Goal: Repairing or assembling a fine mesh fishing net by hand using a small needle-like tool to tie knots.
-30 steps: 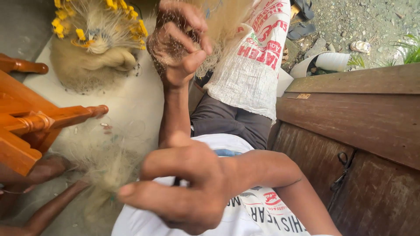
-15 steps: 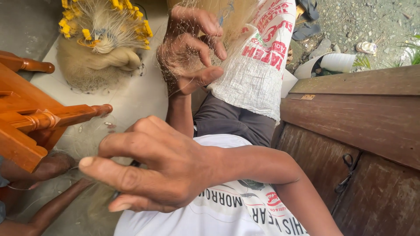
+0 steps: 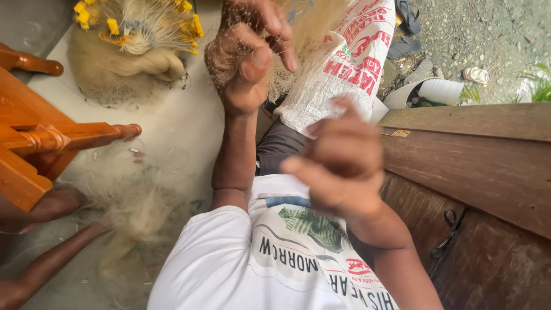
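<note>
Head view, only one:

Left hand (image 3: 244, 63) up at 12 o'clock, fingers curled and pinched on fine fishing net (image 3: 229, 43); mesh draped over the knuckles, likely to keep a section taut and spread for working. Net strands fanning off toward 1 o'clock over the sack.

Right hand (image 3: 338, 163) centre frame, blurred, fingers curled loosely together toward the palm; cannot tell if clamped on a strand or needle, nothing visible in it.

Woven plastic sack (image 3: 344, 69), white with red print, at 1 o'clock, lying across the lap; mouth not visible, contents cannot tell.

Heaped net bundle (image 3: 129, 54) with yellow floats at 10–11 o'clock on the concrete floor (image 3: 172, 138), well apart from both hands. Loose net (image 3: 135, 212) spread at 8 o'clock.

Orange wooden furniture leg (image 3: 74, 138) at 9 o'clock. White plastic cup (image 3: 439, 90) at 2 o'clock on gravel, on its side, apparently nothing inside. Dark wooden panel (image 3: 476, 172) at 3 o'clock.
</note>
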